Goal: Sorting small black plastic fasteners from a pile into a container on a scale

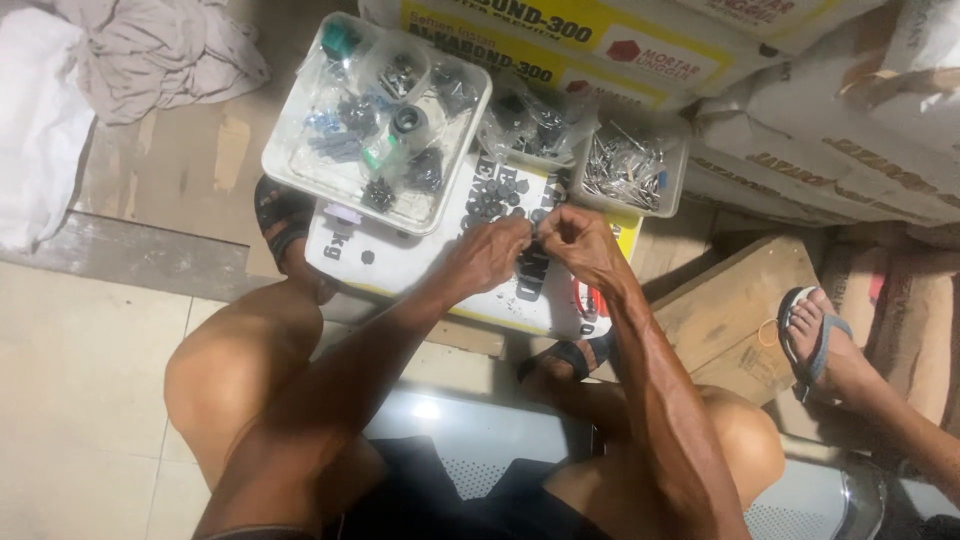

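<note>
The head camera looks down at a seated person whose left hand and right hand meet just above a white flat sack with black print that lies on the floor and serves as the counter. Both hands are closed narrow, with the fingertips pinched together around a small dark part that sits between them; the part is too small to tell its exact shape. Right behind the hands, a loose heap of small black hardware pieces lies on the sack. To the left of the heap stands a large clear square plastic tray, which holds small bags and grey and dark fittings. To the right of the heap stands a smaller clear plastic box full of silver metal screws, and between the two containers lies a clear plastic bag of dark parts. Behind them, stacked sacks with yellow labels lean together. The person's own feet in dark sandals rest on both sides of the sack. At the right, another person's foot in a grey flip-flop rests beside a wooden board.
</note>
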